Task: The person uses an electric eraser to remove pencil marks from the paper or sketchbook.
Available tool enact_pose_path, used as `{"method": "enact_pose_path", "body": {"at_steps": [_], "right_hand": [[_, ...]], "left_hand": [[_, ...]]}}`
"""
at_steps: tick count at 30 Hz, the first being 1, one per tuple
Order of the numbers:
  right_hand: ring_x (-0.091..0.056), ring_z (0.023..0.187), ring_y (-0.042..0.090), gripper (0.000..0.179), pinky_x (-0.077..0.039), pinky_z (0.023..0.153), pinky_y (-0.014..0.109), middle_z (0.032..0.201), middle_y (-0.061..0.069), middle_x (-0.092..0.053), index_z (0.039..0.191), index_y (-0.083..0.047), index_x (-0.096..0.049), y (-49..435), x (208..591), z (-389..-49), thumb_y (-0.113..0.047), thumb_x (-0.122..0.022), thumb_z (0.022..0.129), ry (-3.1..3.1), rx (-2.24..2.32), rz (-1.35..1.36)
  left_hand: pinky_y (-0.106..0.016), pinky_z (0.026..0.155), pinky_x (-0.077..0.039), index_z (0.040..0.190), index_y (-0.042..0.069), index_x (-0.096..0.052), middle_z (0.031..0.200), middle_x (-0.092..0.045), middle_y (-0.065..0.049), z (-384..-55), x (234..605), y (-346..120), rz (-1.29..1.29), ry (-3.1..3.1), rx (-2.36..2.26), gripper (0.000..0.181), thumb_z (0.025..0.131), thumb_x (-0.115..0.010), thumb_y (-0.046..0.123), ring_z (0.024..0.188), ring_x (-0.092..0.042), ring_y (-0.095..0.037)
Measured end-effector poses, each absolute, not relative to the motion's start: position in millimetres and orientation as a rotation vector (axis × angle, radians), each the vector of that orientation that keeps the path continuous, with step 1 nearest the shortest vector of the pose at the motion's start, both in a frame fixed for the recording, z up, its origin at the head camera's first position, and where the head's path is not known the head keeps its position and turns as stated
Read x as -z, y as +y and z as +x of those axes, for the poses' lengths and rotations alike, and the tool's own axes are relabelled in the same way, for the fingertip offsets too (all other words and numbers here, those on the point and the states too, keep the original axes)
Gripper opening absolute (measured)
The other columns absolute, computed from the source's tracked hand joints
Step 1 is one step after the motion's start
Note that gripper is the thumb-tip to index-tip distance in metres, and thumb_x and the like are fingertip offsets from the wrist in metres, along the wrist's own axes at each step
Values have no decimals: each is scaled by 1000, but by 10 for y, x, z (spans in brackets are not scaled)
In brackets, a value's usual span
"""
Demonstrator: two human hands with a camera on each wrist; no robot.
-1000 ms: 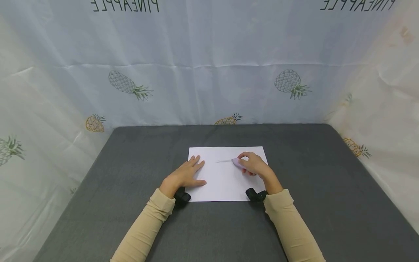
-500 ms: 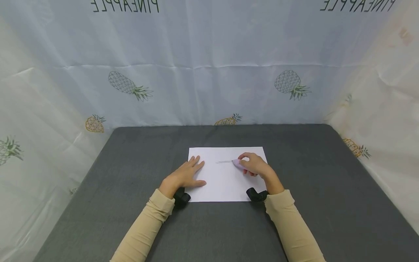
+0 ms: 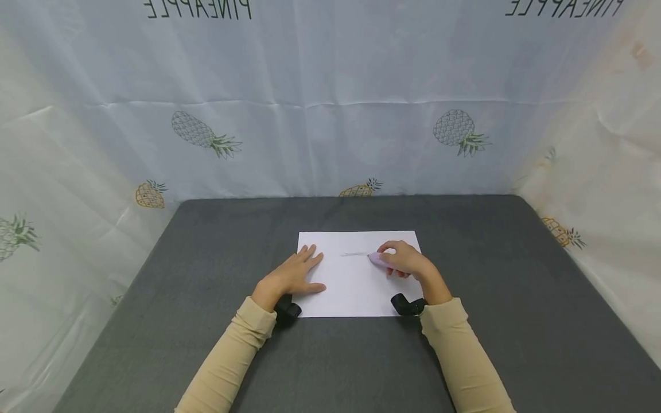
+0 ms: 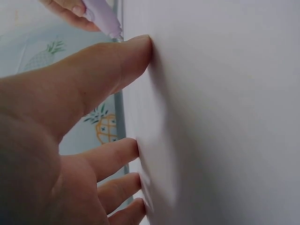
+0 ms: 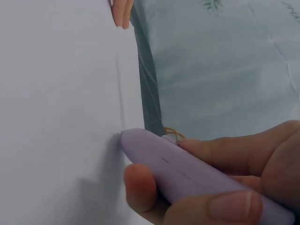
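A white sheet of paper point(image 3: 356, 295) lies on the dark grey table. My left hand point(image 3: 292, 273) rests spread on its left part, thumb and fingertips touching the sheet in the left wrist view. On the right side, my right hand point(image 3: 408, 261) grips a lilac utility knife point(image 5: 176, 164) with a small slider on its body, fingers curled round it. The knife's narrow tip meets the paper at the right end of thin grey lines point(image 3: 353, 254). In the right wrist view one faint line point(image 5: 119, 89) runs from the tip toward the left fingers.
The grey table point(image 3: 232, 241) extends round the sheet on all sides. Behind it and at both sides hangs a pale curtain point(image 3: 320, 143) printed with pineapples. A black wrist camera point(image 3: 408, 305) sits under the right wrist, another black camera point(image 3: 287, 310) under the left.
My right hand has shifted slightly to the right with the utility knife, and the grey lines by its tip look a little darker. The left hand stays in place.
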State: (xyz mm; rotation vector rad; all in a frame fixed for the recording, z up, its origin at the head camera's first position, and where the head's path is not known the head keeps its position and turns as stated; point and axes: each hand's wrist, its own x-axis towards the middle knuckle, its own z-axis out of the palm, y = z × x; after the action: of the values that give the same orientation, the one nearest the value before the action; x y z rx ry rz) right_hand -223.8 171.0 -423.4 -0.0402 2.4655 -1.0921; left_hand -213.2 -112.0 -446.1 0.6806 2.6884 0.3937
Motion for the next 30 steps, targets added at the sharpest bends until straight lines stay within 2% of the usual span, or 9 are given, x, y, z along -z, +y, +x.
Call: {"method": "enact_pose_path", "body": {"at_steps": [7, 20, 30], "right_hand": [[-38, 45, 11, 34, -33, 45, 20, 62, 3, -58, 128, -6, -53, 1656, 4270, -2253, -22, -46, 98, 2489, 1106, -10], [-36, 45, 10, 33, -30, 45, 20, 62, 2, -57, 125, -4, -53, 1706, 4232, -2236, -20, -46, 98, 2461, 1098, -35], [-37, 45, 10, 34, -31, 45, 20, 63, 2, -58, 129, -5, -51, 1708, 4220, -2267, -21, -45, 99, 2458, 1083, -36]], "left_hand": [[-51, 124, -16, 152, 8, -27, 163, -13, -17, -2146, 4473, -1124, 680, 2685, -382, 79, 91, -61, 45, 153, -9, -36], [-51, 124, -15, 153, 9, -26, 164, -12, -16, -2137, 4464, -1110, 673, 2680, -385, 79, 91, -60, 46, 153, -8, -35], [-52, 123, -17, 152, 6, -27, 163, -14, -19, -2156, 4467, -1122, 700, 2689, -378, 79, 91, -61, 43, 152, -10, -38]]}}
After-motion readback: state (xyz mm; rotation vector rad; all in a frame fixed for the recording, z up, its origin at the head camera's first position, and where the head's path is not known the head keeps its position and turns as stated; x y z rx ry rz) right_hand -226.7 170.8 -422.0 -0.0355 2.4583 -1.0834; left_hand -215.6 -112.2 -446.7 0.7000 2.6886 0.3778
